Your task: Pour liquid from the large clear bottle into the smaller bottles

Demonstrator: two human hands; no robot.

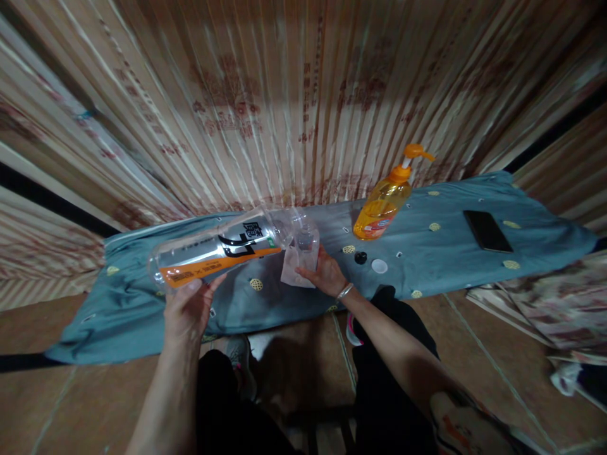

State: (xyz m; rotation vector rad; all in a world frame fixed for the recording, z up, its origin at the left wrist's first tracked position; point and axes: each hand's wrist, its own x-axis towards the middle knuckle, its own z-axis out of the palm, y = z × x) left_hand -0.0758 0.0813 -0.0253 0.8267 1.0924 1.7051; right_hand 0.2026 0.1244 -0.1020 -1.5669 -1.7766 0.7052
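My left hand (190, 304) is wrapped round the lower part of a large clear bottle (222, 248) with a silver and orange label. The bottle lies tilted, its neck pointing right. At the neck end, a small clear container or pouch (303, 253) is held by my right hand (325, 273), whose fingers are closed on its right side. The bottle's mouth meets or overlaps the top of this clear piece; the exact contact is hard to make out. A bracelet circles my right wrist.
An orange pump bottle (382, 207) stands right of my hands. A black cap (360, 258) and a white disc (379, 266) lie before it. A phone (488, 231) rests farther right on the blue cloth (441, 246). A pleated curtain (284, 95) hangs behind.
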